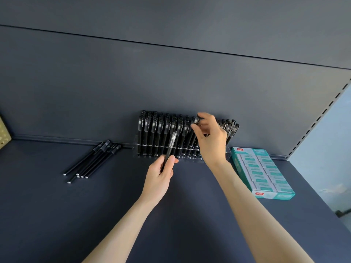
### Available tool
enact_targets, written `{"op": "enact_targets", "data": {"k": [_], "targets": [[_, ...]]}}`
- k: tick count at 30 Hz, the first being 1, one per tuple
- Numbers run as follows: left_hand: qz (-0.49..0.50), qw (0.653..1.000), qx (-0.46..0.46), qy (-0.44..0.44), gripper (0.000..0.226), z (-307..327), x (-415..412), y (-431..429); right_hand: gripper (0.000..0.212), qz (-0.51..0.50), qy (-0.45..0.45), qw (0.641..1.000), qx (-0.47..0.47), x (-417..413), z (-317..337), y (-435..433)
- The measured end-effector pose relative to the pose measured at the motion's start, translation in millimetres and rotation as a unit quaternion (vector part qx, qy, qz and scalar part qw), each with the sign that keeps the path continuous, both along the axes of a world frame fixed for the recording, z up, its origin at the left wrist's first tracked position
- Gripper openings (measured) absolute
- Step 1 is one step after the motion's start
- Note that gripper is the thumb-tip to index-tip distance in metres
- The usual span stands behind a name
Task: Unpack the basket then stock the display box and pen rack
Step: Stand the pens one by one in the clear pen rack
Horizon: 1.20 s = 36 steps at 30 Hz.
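Pens (161, 130) stand upright in a clear rack (136, 149) at the back of a dark shelf (57, 215), against the back panel (171, 73). They fill its left part in close rows, with a few more at its right end. The stretch between is partly hidden by the person's right hand (210, 141).

The left hand (159, 177) is clamped on a black pen (171, 143), with fingers and thumb curled round its lower end. The pen tilts up and to the right, in front of the rack's front rail. The right hand is raised over the rack, its fingertips pinching the top of a second pen (196, 119) that leans among the racked ones. Whether its lower end sits in a slot I cannot tell.

Loose pens (93, 160) lie flat in a small bunch on the shelf left of the rack, their upper ends near the back panel. A teal box (236, 164) sits just right of the rack, open on top and packed with rows of white and teal packets (264, 171) (the print is too small to read). A gold perforated plate (3, 133) shows at the far left edge.
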<state>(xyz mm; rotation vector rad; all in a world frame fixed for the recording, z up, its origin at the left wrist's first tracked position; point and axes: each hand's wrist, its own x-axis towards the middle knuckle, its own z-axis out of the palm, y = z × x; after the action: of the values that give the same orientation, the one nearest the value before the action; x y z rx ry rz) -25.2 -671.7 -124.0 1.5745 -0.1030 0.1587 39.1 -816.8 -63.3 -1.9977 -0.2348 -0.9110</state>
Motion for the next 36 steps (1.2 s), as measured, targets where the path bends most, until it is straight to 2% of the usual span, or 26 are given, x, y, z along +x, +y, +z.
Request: {"op": "enact_targets", "data": {"k": [7, 12, 15, 17, 20, 25, 28, 31, 34, 36], "targets": [[-0.006, 1.000, -0.008, 0.004, 0.047, 0, 0, 0, 0.027, 0.001, 0.001, 0.999, -0.050, -5, -14, 1], [-0.028, 0.999, -0.021, 0.029, 0.026, 0, 1, 0, 0.026, -0.013, 0.001, 0.999, -0.041, -13, -14, 1], [-0.057, 0.998, -0.007, 0.016, 0.023, 1, 0, -1, 0.019, 0.019, 0.008, 0.999, 0.029, -24, -13, 1], [-0.083, 0.997, 0.001, -0.005, 0.021, 2, -3, -3, 0.016, 0.094, 0.086, 0.988, 0.091, -33, -11, 2], [-0.108, 0.994, 0.004, -0.013, 0.020, 2, -4, -6, 0.023, 0.161, 0.169, 0.966, 0.115, -39, -14, 4], [-0.098, 0.995, 0.003, -0.002, 0.024, -2, -2, -5, 0.024, 0.176, 0.144, 0.958, 0.174, -39, -15, -1], [-0.039, 0.997, 0.059, -0.020, 0.021, -3, -2, -5, 0.030, 0.140, 0.125, 0.970, 0.156, -40, -15, -4], [0.113, 0.988, 0.098, -0.034, 0.021, -3, 1, 2, 0.032, 0.063, 0.085, 0.988, 0.112, -36, -8, -13], [0.225, 0.965, 0.132, 0.008, 0.057, 1, 14, 15, 0.029, 0.021, 0.049, 0.995, 0.084, -30, 3, -23], [0.239, 0.957, 0.158, 0.047, 0.084, 4, 26, 26, 0.028, 0.004, 0.028, 0.997, 0.069, -25, 10, -26]]}}
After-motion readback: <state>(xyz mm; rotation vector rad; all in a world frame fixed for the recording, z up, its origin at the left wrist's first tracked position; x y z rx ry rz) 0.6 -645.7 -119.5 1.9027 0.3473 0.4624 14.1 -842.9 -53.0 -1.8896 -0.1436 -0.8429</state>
